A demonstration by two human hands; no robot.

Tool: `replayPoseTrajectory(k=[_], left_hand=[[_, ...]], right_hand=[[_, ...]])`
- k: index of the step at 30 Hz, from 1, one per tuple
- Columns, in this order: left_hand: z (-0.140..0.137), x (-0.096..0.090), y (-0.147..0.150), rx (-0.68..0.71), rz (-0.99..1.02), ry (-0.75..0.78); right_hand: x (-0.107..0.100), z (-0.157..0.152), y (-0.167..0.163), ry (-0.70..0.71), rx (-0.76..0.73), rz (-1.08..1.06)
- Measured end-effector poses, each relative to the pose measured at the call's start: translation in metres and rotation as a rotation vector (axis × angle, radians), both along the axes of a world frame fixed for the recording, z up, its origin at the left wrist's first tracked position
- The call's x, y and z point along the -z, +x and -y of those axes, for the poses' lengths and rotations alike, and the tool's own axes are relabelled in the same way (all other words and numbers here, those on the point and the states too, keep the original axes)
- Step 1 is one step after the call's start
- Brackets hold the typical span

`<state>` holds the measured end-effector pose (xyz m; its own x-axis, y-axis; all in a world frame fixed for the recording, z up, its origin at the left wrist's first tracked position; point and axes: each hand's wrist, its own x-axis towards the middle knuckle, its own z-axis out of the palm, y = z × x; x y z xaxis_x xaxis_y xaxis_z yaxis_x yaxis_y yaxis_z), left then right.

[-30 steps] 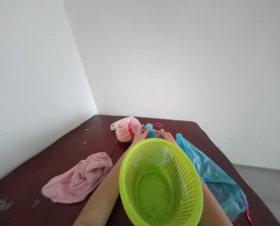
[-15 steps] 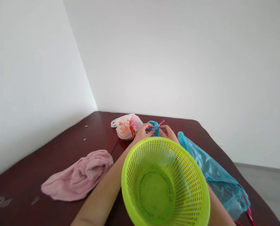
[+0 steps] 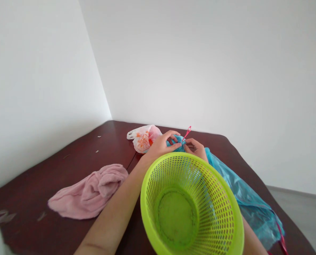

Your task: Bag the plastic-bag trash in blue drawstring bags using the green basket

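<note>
While the green basket (image 3: 192, 205) sits close by, a small blue bag (image 3: 177, 142) is pinched behind it by the left hand (image 3: 161, 143) and right hand (image 3: 197, 148), both closed on it.

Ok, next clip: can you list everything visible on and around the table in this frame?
Green perforated plastic basket: one, lime green, nearest the camera, between the forearms.
Small blue plastic bag: one, blue, bunched between both hands, far side of basket.
Pink drawstring: one, sticking up from that bag.
Large blue plastic bag: one, spread along the table's right edge.
White printed plastic bag: one, white with orange, far centre.
Pink cloth: one, crumpled, left.
Dark wooden table: one, reddish brown.
Left hand, right hand: gripping the small bag.
</note>
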<state>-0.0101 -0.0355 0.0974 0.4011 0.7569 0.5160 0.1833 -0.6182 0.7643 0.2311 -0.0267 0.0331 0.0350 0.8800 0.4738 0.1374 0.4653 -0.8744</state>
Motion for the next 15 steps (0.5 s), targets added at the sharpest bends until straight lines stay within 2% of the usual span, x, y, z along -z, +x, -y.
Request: replayPoseTrajectory(k=[2,6,15], left_hand=[[0.003,-0.004,0.001,0.034,-0.048,0.046],[0.001,-0.007,0.002,-0.133,-0.04,0.126],[-0.02,0.002,-0.013,-0.322,0.052,0.084]], right_hand=[[-0.003,0.003,-0.001,0.02,0.007,0.01],[-0.012,0.012,-0.001,0.056,0.041,0.048],[-0.014,0.011,0.004,0.037,0.123,0.001]])
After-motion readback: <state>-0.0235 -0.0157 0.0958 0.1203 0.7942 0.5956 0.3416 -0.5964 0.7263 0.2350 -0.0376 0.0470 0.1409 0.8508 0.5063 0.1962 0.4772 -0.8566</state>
